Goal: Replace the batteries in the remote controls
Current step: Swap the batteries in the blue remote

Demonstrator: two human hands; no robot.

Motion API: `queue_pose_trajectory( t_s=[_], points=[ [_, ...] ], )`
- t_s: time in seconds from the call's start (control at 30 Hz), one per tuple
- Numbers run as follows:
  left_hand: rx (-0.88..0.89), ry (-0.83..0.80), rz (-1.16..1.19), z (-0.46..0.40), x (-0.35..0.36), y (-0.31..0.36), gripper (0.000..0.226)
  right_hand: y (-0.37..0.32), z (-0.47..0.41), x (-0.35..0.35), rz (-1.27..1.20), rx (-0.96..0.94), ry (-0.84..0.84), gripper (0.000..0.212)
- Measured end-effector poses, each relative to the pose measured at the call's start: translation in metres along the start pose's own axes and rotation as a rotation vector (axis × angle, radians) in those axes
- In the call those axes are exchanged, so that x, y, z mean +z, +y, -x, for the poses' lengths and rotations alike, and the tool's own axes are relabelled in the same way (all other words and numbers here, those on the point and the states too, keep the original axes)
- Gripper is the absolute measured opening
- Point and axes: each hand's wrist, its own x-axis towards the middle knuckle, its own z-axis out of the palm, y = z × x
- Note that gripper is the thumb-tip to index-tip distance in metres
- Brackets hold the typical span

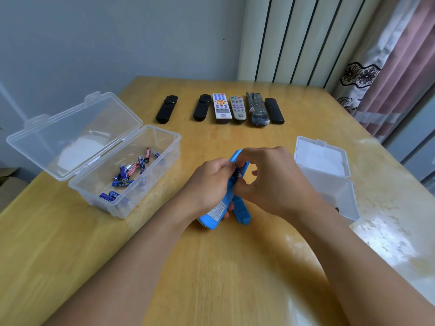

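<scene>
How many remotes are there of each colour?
Black remotes: 4
White remote: 1
Grey remote: 1
Blue remote, held in the hands: 1
Total: 7

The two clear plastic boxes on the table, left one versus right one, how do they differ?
The left box holds loose batteries; the right box shows none clearly. The left box's lid leans back to the left; the right box's lid stands up behind it. Both are open on the wooden table.
</scene>
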Motion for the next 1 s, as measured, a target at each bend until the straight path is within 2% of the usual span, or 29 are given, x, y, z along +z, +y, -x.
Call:
queue_pose_trajectory(
  t_s=[0.1, 0.2, 0.3, 0.4, 0.47, 0.57, 0.63, 0.7, 0.83, 1.0],
  points=[
    [-0.012, -0.001, 0.104, 0.0, -0.001, 0.0, 0.033, 0.001, 0.002, -0.003, -0.06, -0.021, 0.038, 0.025],
    [-0.048, 0.013, 0.291, 0.001, -0.002, 0.002, 0.033, 0.001, 0.001, -0.003, -0.016, -0.041, 0.075, 0.031],
    [-0.1, 0.001, 0.459, 0.002, -0.002, 0.004, 0.033, -0.002, 0.0, -0.002, -0.018, -0.102, -0.013, 0.034],
    [-0.15, 0.023, 0.512, 0.0, -0.006, 0.005, 0.037, -0.002, 0.0, -0.002, -0.047, -0.135, -0.048, 0.032],
    [-0.156, 0.047, 0.539, -0.002, -0.009, 0.006, 0.038, 0.001, -0.001, -0.003, -0.196, -0.067, 0.022, 0.026],
    [-0.142, 0.116, 0.538, -0.003, -0.01, 0.007, 0.041, -0.001, -0.007, -0.01, -0.635, 0.072, 0.112, 0.019],
    [-0.138, 0.15, 0.524, -0.002, -0.011, 0.009, 0.04, -0.013, -0.015, -0.013, -0.769, 0.087, 0.117, 0.017],
    [-0.143, 0.174, 0.522, -0.001, -0.014, 0.011, 0.037, -0.034, -0.029, -0.009, -0.737, 0.059, 0.059, 0.017],
    [-0.112, 0.219, 0.528, 0.003, -0.021, 0.01, 0.028, -0.085, -0.071, 0.006, -0.522, -0.037, -0.068, 0.023],
    [-0.204, 0.244, 0.617, 0.012, -0.025, 0.01, 0.031, -0.127, -0.109, 0.026, -0.312, -0.088, -0.364, 0.015]
  ],
)
